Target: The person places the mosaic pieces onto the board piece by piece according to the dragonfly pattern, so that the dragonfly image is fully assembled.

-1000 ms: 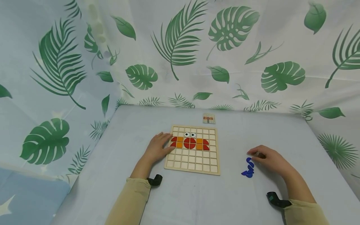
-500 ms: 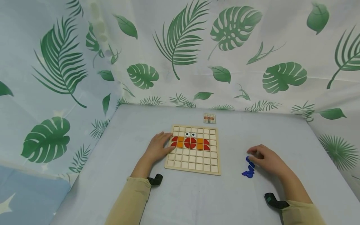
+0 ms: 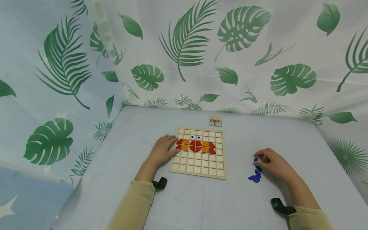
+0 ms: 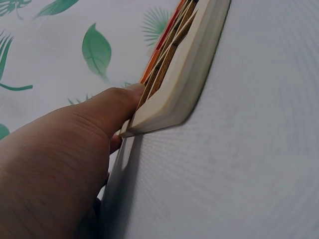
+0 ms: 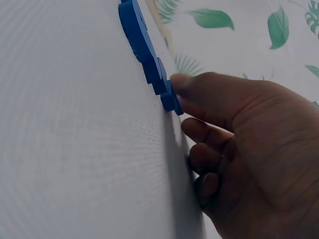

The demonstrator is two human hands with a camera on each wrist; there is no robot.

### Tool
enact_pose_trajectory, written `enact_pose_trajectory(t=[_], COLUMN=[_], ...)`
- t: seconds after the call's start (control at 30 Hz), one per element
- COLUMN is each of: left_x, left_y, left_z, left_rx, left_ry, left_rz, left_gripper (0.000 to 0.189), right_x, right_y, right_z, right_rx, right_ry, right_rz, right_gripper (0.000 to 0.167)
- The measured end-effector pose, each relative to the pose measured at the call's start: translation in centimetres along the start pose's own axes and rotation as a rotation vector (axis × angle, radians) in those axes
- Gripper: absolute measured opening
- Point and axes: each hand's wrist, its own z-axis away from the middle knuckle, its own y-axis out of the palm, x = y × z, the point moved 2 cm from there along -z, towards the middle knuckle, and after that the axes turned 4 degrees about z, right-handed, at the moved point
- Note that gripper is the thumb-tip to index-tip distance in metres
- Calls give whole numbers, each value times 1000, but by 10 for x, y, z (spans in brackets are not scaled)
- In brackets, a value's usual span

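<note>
My left hand (image 3: 162, 151) rests at the left edge of a wooden grid board (image 3: 197, 163), fingers and thumb relaxed. In the left wrist view the thumb (image 4: 117, 102) lies on the board's rim (image 4: 182, 94). On the board are red quarter-round pieces (image 3: 195, 146), orange squares (image 3: 205, 147) and two eye pieces (image 3: 192, 137). To the right, my right hand (image 3: 273, 163) pinches a blue piece (image 3: 255, 159) between thumb and forefinger. Several more blue pieces (image 3: 256, 177) lie just below it. In the right wrist view the thumb (image 5: 199, 87) touches the end of the blue row (image 5: 137, 37).
A small pattern card (image 3: 215, 121) lies behind the board on the pale table cloth (image 3: 230, 204). A leaf-print curtain (image 3: 195, 51) hangs behind and at the sides. Black wrist cameras (image 3: 280, 206) sit at both cuffs.
My right thumb and forefinger have closed on the top blue piece and shifted it slightly up, away from the others. The left hand and the board stay as they were.
</note>
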Motion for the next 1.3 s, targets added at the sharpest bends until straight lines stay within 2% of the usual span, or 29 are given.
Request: enact_pose_trajectory(t=[0.23, 0.53, 0.77, 1.3], left_x=[-1, 1, 1, -5], left_y=[-2, -1, 1, 1], left_z=[1, 1, -3, -3], left_rx=[8, 15, -4, -27], left_ry=[9, 5, 5, -61], left_rz=[-12, -14, -4, 38], left_gripper=[60, 59, 58, 55], right_x=[-1, -3, 1, 1], right_y=[0, 2, 0, -1], right_z=[0, 0, 1, 1], right_rx=[-21, -12, -22, -37], right_ry=[-14, -4, 9, 15], right_rz=[1, 2, 5, 8], right_gripper=[29, 32, 30, 31])
